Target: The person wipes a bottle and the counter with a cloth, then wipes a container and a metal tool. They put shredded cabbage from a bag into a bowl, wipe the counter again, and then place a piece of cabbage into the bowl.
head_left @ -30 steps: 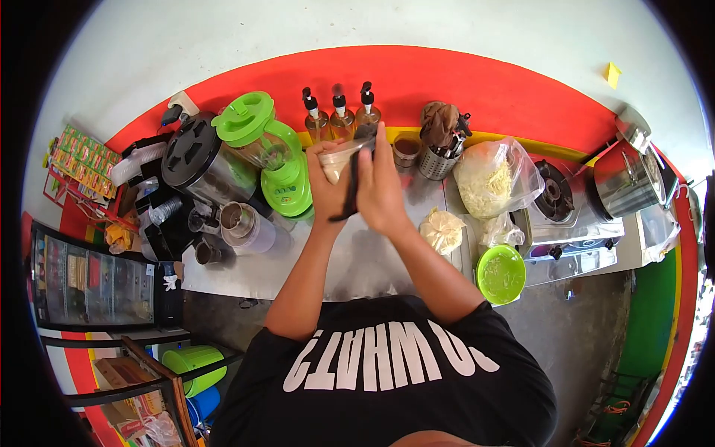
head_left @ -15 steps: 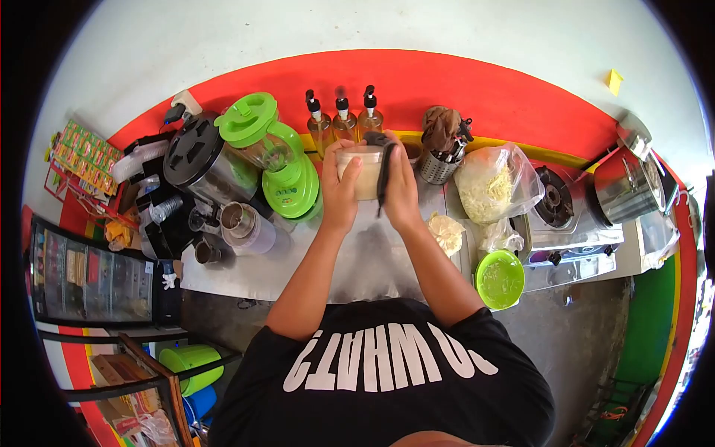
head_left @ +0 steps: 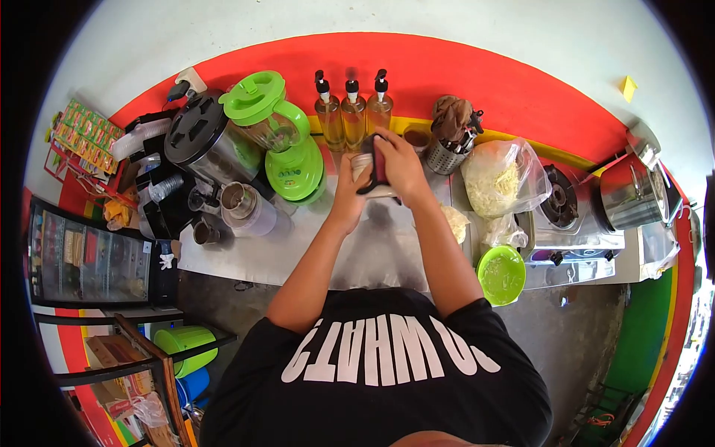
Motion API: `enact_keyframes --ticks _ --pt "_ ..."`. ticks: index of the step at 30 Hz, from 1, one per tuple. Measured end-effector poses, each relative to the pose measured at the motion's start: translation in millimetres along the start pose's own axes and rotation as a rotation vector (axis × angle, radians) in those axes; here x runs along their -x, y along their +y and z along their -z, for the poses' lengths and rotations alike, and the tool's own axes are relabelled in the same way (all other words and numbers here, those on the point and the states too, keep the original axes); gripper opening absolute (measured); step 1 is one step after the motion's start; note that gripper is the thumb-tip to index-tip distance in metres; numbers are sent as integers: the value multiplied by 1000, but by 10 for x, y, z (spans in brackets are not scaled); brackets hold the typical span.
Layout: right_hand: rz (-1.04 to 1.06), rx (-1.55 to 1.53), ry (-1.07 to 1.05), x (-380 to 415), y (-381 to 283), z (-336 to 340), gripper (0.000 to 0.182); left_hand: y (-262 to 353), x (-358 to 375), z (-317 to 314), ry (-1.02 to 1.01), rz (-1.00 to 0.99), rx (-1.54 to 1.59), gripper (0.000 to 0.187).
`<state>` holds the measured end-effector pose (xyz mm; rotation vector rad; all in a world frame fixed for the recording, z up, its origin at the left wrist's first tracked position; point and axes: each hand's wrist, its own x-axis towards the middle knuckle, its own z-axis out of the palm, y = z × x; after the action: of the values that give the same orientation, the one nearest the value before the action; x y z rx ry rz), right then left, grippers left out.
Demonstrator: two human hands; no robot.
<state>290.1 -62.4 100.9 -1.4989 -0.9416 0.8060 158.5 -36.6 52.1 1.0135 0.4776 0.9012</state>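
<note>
A pale, round tub (head_left: 361,165) is held above the steel counter, partly hidden by my hands. My left hand (head_left: 345,192) is wrapped round its left side. On the other side, my right hand (head_left: 403,170) grips a dark cloth-like piece (head_left: 378,165) with a reddish face, pressed against the tub. Whether this piece is a cloth or a cover I cannot make out. Just behind the hands stand pump bottles (head_left: 353,123) of amber liquid. Right of my right forearm, a pale crumpled bundle (head_left: 456,223) rests on the counter.
Left on the steel counter (head_left: 313,249) stand a green blender (head_left: 294,167), a black-lidded container (head_left: 201,141) and a metal-topped jug (head_left: 249,211). Rightward are a utensil holder (head_left: 445,155), a bag of shredded food (head_left: 495,182), a green bowl (head_left: 501,276) and a gas stove (head_left: 560,201).
The tub has turned and tilted between my hands. My right hand has moved up and over with the dark piece, whose reddish face now shows. The camera view has shifted slightly.
</note>
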Motion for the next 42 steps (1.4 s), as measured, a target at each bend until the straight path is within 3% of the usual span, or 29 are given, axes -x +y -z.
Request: enact_keyframes --ticks 1,2,4,6,8,10,12,13,17,18,19,20,22,24,26,27,28,30,33,38,40,41,42 --pt "-197 -253 -75 7 -42 30 45 -1 4 16 34 24 -58 32" --pt "-203 -257 -73 -7 42 50 45 -12 29 25 34 31 -61 32" --pt "-464 -946 -375 -43 274 49 44 59 79 -36 64 -181 -146 37" --pt "-408 -978 -369 66 350 -26 47 3 9 5 69 -298 -197 44" --pt "-367 -977 -205 166 249 -93 48 -19 17 18 48 -481 -260 52" --pt "-385 -963 -248 210 204 -82 50 -7 12 39 24 -511 -307 62" --pt "-431 -931 -142 296 146 -86 53 24 -25 94 -34 -733 -608 66" --pt "-448 -901 -103 307 190 -86 54 25 -52 126 -38 -759 -707 77" --pt "-454 -875 20 305 423 -5 48 30 -41 184 -152 -627 -763 81" --pt "-428 -691 102 303 502 39 44 61 -36 161 -149 -625 -765 81" --pt "-403 -507 183 315 590 58 41 86 -19 138 -125 -462 -723 80" --pt "-409 -508 185 335 682 23 41 109 -2 110 -103 -301 -678 78" --pt "-170 -428 409 385 694 -55 42 134 -34 29 -7 -369 -785 75" --pt "-269 -356 334 400 619 -6 39 -7 -149 72 51 -347 -485 74" --pt "-310 -994 184 334 460 -43 40 -12 -115 3 36 -298 -319 78" --pt "-367 -1064 80 303 454 -14 48 -26 -95 -21 -30 -275 -279 81" --pt "-294 -1258 -73 273 611 -4 58 -48 -81 -49 -96 -254 -240 84" --pt "-163 -1345 -361 215 741 95 66 -60 -58 -94 -120 -306 -208 90" --pt "-290 -1373 -321 248 697 124 68 165 -50 -95 -136 -392 -715 96" --pt "-418 -1278 -336 326 875 137 64 239 -101 90 -198 -374 -976 94" --pt "-512 -1004 -214 331 1066 116 56 122 -100 173 -202 -355 -1028 93" --pt "-613 -1008 -128 301 1219 98 44 40 -116 229 -182 -351 -1056 93" --pt "-613 -1004 -129 312 1280 88 44 -18 -142 264 -163 -354 -1085 93"
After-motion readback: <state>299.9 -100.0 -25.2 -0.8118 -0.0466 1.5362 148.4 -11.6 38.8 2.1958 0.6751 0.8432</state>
